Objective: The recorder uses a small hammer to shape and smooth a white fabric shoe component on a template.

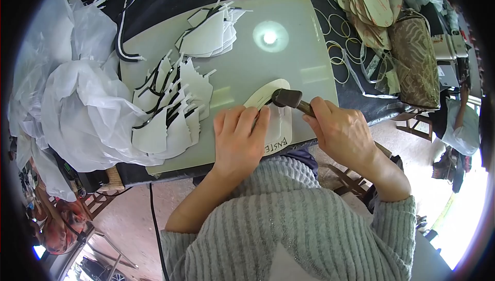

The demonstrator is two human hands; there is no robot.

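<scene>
My right hand (343, 129) is closed around the wooden handle of a hammer (287, 98). The dark hammer head rests at, or just above, the edge of a cream curved piece (265, 93) with black along its edge. My left hand (241, 135) presses that piece against the work board, its fingers bent and close together; much of the piece is hidden beneath them. Under both lies a pale template with a rounded corner and handwritten letters (284, 135), partly covered by the left hand.
The grey-green board (299, 18) carries stacks of white cut pieces with black edging (175, 100) and another pile (209, 36). White plastic bags (82, 105) crowd the left. At right are loose cords (343, 49), cream cutouts (368, 2) and a patterned pouch (415, 59). A person (460, 121) is far right.
</scene>
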